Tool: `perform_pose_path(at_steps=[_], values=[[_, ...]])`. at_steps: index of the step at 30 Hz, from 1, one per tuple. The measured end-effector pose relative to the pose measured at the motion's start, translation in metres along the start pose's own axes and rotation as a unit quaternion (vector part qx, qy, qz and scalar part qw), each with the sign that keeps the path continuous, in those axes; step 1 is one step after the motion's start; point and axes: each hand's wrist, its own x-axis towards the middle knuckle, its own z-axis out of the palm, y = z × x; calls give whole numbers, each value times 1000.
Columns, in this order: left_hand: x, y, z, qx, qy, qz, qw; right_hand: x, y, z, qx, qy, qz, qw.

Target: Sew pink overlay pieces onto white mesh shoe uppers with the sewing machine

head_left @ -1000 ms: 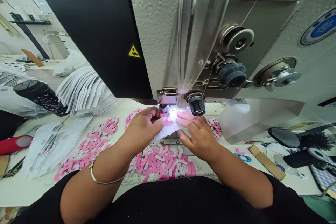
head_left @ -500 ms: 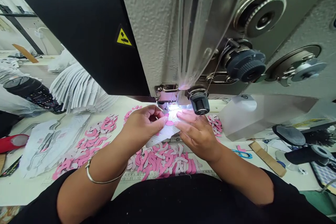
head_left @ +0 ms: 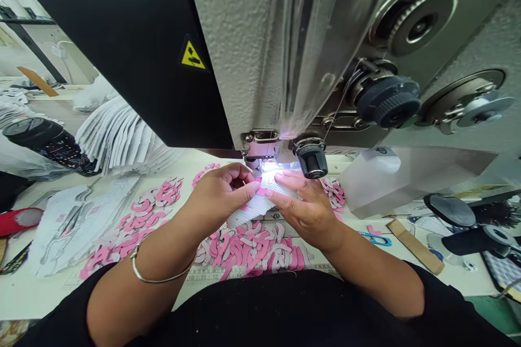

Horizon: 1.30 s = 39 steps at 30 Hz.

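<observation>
Under the lit head of a sewing machine (head_left: 240, 38) lies a white textured fabric piece (head_left: 251, 212). My left hand (head_left: 215, 192) pinches a small pink fabric piece (head_left: 261, 191) between thumb and forefinger, on top of the white fabric near the needle area. From the other side, my right hand (head_left: 312, 209) rests on the white fabric with its fingers stretched out and apart. One of its fingertips reaches the pink piece's edge. The needle itself is hard to make out in the glare.
Loose curved pink and pale pieces (head_left: 248, 246) are heaped in front of the hands, with more (head_left: 142, 219) to the left. Stacked white fabric (head_left: 122, 135) stands at back left. A blue clip-like tool (head_left: 376, 238) and brown strip (head_left: 415, 246) lie right.
My right forefinger has shifted slightly left, closer to the pink piece. The left hand keeps its pinch in nearly the same place. The view has shifted a little.
</observation>
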Motion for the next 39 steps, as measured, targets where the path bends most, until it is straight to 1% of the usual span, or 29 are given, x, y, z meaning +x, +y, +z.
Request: perform_pose_path(at_steps=[9, 13, 16, 21, 24, 26, 29, 31, 34, 37, 39], values=[[1, 0, 2, -9, 4, -3, 1000, -2, 0, 4, -2, -6, 15, 1000], [1, -3, 6, -82, 3, -25, 996, 0, 0, 5, 1, -1, 23, 1000], [1, -4, 11, -155, 11, -50, 987, 2, -1, 5, 4, 1, 27, 1000], [1, 1, 16, -217, 21, -81, 973, 2, -1, 6, 15, 1, 45, 999], [2, 4, 16, -258, 13, -96, 961, 0, -1, 7, 26, -4, 54, 998], [2, 4, 15, -299, 2, -107, 948, -1, -1, 8, 34, -4, 59, 998], [5, 1, 14, -356, -31, -133, 924, 0, -1, 8, 49, -4, 67, 997], [7, -1, 14, -375, -57, -145, 914, 1, 1, 7, 68, -6, 73, 995], [9, -2, 14, -386, -77, -149, 907, 5, 6, 3, 106, -24, 84, 991], [9, 1, 15, -388, -71, -145, 908, 9, 12, -1, 132, -51, 94, 985], [9, 4, 16, -391, -60, -136, 908, 12, 14, -3, 140, -57, 96, 984]])
